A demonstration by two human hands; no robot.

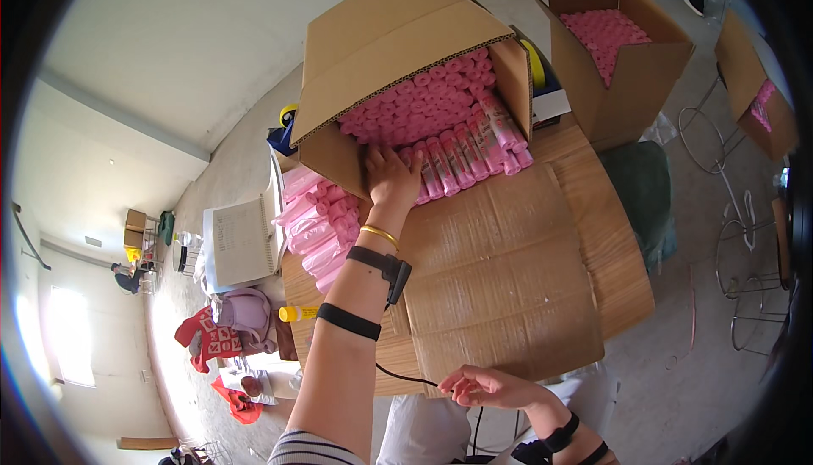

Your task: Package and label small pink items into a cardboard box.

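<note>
Pink rolls (pixel 423 96) sit in the tilted-open cardboard box (pixel 398 29) at upper centre of frame; they're small, tight-wound, shiny film, packed end-on w/ round ends facing me; too many to count. Along the box's lower edge is a front row (pixel 461 156) lying lengthwise, w/ clear, printed-looking bands; approx. 8 or more, exact no. unclear. A loose pile (pixel 318 219) of longer pink bundles lies left of the box, partly behind my L forearm; count n/a, they overlap.

My L hand (pixel 394 179) is at the box's lower L corner, by the front row's left end; fingers spread apart, tips partly hidden against box & rolls; can't tell if they've hold of one. My R hand (pixel 489 387) is at lower centre-right, by the table's near edge; fingers loosely half-curled; 1 black cord (pixel 406 375) runs up to it; can't tell if it's held.

Other counts: 2 more boxes w/ pink rolls, 1 tall box (pixel 627 88) upper right & 1 smaller box (pixel 754 84) at far right; 2 yellow tape rolls, the left one (pixel 289 115) & right one (pixel 534 63) either side of the main box; 1 flat cardboard sheet (pixel 500 279) on the wooden table (pixel 622 274); 1 open notebook (pixel 237 245) at centre-left; 1 yellow tube (pixel 296 313) below it; 1 gold bangle (pixel 379 235) on my L wrist.
</note>
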